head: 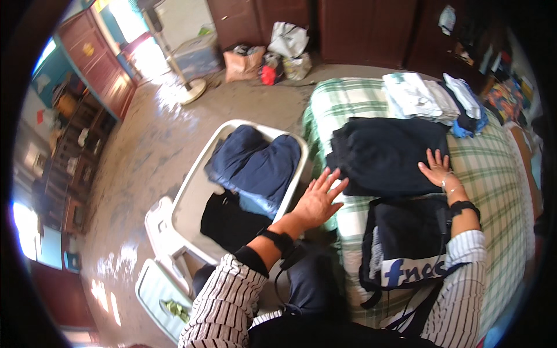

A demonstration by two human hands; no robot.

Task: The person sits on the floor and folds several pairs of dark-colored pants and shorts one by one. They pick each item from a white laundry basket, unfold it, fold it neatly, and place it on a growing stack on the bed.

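A stack of folded black clothing lies on a bed with a green and white plaid bedspread. My right hand rests with spread fingers on the stack's right edge. Beside the stack's lower left corner is my left hand, its fingers apart and holding nothing; whether it touches the cloth is unclear. To the left stands a white plastic tub holding dark blue folded clothing and a black garment. A black bag with printed lettering lies on the bed below the stack.
Folded white clothes and other garments sit at the bed's far end. A pedestal fan's base and several bags stand on the floor beyond. A pale green lid or stool top is at the lower left, near the tub.
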